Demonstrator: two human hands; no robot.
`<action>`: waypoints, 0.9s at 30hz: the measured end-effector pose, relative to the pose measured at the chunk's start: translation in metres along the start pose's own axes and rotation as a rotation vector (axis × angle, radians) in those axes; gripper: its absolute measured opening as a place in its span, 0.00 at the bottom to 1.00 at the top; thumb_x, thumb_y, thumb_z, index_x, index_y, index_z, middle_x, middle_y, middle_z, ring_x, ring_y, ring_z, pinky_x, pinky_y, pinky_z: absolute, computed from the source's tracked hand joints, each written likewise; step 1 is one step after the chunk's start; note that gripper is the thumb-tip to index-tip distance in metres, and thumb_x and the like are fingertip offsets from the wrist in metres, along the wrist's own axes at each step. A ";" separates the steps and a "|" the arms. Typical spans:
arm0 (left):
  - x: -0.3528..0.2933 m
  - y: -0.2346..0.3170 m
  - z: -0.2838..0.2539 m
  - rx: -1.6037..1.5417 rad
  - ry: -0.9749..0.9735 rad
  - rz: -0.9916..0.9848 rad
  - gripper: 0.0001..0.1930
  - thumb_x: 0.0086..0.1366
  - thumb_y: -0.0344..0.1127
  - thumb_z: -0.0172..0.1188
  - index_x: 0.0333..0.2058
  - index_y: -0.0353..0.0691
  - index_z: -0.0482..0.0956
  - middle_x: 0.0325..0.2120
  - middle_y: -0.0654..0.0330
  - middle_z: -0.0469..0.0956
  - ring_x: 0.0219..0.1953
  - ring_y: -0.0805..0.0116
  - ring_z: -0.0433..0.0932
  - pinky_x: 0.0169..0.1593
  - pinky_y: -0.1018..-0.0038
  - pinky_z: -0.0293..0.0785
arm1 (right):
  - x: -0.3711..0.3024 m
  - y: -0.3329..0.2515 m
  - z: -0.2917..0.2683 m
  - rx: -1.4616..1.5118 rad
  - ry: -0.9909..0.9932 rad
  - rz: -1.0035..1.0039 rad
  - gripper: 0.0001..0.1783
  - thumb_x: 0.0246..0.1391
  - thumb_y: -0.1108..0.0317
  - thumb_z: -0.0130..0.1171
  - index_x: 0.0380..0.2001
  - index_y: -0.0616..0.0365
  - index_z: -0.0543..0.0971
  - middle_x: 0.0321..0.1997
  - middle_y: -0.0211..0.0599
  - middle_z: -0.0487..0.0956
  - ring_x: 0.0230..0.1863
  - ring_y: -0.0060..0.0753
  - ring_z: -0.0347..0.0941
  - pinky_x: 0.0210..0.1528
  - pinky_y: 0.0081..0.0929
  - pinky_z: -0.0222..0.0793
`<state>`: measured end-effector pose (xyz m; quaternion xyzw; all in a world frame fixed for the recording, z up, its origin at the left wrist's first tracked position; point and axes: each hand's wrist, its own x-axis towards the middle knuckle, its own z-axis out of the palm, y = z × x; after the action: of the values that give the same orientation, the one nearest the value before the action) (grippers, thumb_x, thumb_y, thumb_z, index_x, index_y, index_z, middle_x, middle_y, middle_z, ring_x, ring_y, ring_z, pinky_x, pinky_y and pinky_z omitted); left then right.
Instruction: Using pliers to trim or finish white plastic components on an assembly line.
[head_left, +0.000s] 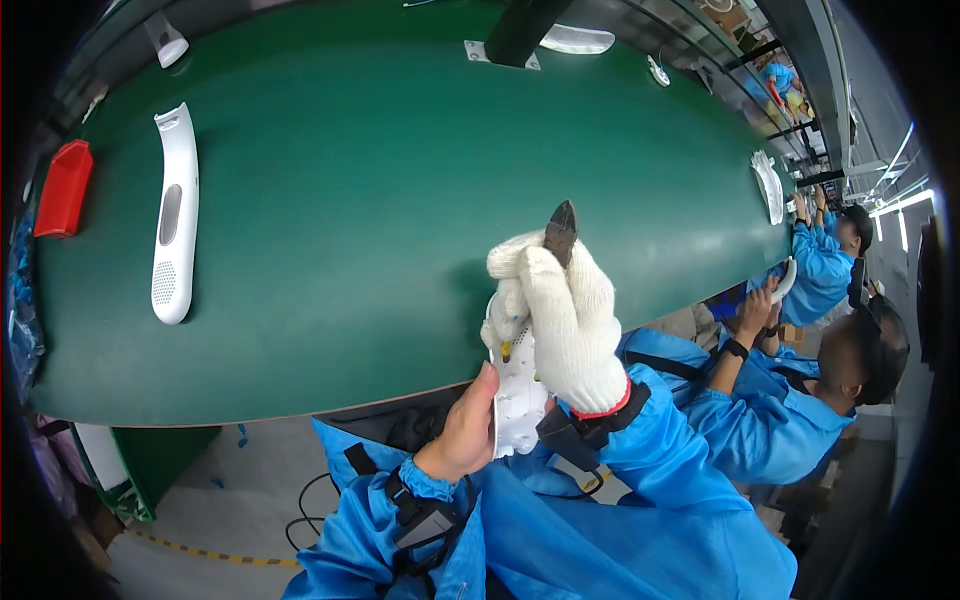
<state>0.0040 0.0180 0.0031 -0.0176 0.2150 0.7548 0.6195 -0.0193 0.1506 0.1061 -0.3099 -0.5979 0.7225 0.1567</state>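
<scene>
One white shell point(518, 412), beside the desk point(330, 250), clamped in the fingers of our left hand point(465, 425). One dark tool point(562, 235), gripped by fingers of our gloved right hand point(572, 325). Step, we judge: tooling the shell; next needs steady support.

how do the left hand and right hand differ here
The left hand is bare, while the right hand wears a white glove. The left hand holds the white part; the right hand grips a dark tool. Both come out of blue sleeves.
</scene>
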 end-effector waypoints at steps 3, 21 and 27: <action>0.000 0.000 -0.005 0.004 -0.072 -0.048 0.36 0.75 0.62 0.34 0.66 0.37 0.58 0.56 0.53 0.73 0.54 0.62 0.76 0.58 0.66 0.74 | -0.002 -0.003 -0.006 0.055 -0.017 0.045 0.14 0.70 0.62 0.47 0.41 0.63 0.75 0.21 0.30 0.70 0.19 0.22 0.67 0.23 0.26 0.70; -0.001 0.004 0.010 -0.002 0.066 0.022 0.35 0.75 0.62 0.34 0.64 0.37 0.59 0.53 0.54 0.75 0.51 0.62 0.78 0.55 0.67 0.74 | -0.009 0.003 0.008 -0.064 0.051 -0.034 0.14 0.70 0.62 0.48 0.41 0.63 0.75 0.21 0.30 0.70 0.20 0.20 0.66 0.24 0.22 0.69; 0.000 0.002 -0.004 0.003 -0.096 -0.012 0.35 0.74 0.62 0.34 0.64 0.37 0.59 0.53 0.54 0.75 0.50 0.63 0.78 0.54 0.67 0.75 | 0.000 0.000 -0.003 0.034 -0.006 0.041 0.15 0.70 0.62 0.48 0.39 0.65 0.74 0.20 0.32 0.69 0.18 0.28 0.69 0.21 0.30 0.70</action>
<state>0.0014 0.0159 -0.0002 0.0182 0.1860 0.7506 0.6338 -0.0175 0.1523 0.1054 -0.3172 -0.5794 0.7366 0.1451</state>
